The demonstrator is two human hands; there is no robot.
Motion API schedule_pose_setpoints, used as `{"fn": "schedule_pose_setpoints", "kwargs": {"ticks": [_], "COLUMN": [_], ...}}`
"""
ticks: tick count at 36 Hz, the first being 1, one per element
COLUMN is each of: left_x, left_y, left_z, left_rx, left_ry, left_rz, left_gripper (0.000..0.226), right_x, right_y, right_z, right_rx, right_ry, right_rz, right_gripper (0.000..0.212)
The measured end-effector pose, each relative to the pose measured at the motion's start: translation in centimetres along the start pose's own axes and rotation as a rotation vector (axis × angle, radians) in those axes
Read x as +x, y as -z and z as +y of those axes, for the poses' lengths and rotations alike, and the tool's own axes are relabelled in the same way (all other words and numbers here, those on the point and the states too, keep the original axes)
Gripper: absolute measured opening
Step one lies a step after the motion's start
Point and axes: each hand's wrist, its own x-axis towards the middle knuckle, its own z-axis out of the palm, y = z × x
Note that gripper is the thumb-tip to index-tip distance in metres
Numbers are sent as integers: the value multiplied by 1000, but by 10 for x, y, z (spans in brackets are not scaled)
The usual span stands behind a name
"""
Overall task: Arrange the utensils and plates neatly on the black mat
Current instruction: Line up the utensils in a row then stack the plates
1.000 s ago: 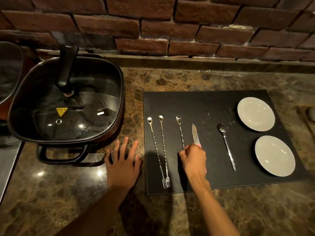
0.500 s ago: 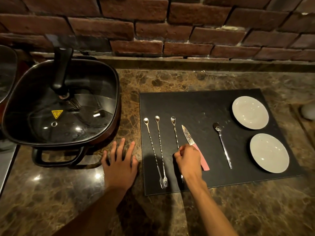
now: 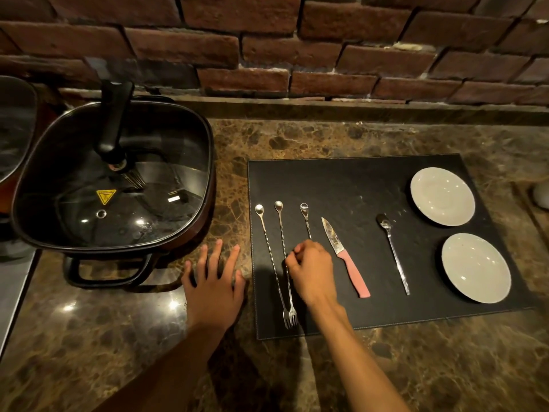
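Note:
A black mat lies on the marble counter. Along its left side lie two long twisted spoon-forks, side by side. A third twisted spoon lies to their right, its lower stem hidden under my right hand, whose fingers are pinched shut on it. A pink-handled knife lies slanted just right of that hand, apart from it. Further right lies a small teaspoon. Two white plates sit at the mat's right edge. My left hand rests flat on the counter, fingers spread.
A square black electric pot with a glass lid stands at the left, its handle close to my left hand. A brick wall and ledge run along the back. A white object shows at the far right edge.
My right hand has let go of the knife, which now lies slanted with its pink handle showing, and has shifted left onto the third twisted spoon. My left hand has stayed put.

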Motion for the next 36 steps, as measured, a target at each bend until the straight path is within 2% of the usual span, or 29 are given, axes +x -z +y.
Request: {"fn": "schedule_pose_setpoints", "kwargs": {"ticks": [10,25,31,33,36], "left_x": [0,0,0,0,0], "left_y": [-3,-6,-3,-1,1], "left_z": [-2,-3,-2,-1,0], "left_rx": [-12,-21,-14,-8,0], "left_ry": [-8,-13,-8,-6,-5], "left_rz": [14,24,12,6,3], "left_gripper": [56,57,57,57,57], "right_x": [-9,-10,-12,-16,-24], "right_y": [-17,-11,-10,-10,-15], "right_z": [-12,-5,-4,-5,-8], "right_rx": [74,58,50,13,-55], "right_ry": [-96,-62,-120,-81,75], "right_rz": [-72,-90,-74,-54,-55], "right_gripper": [24,18,12,12,14]}}
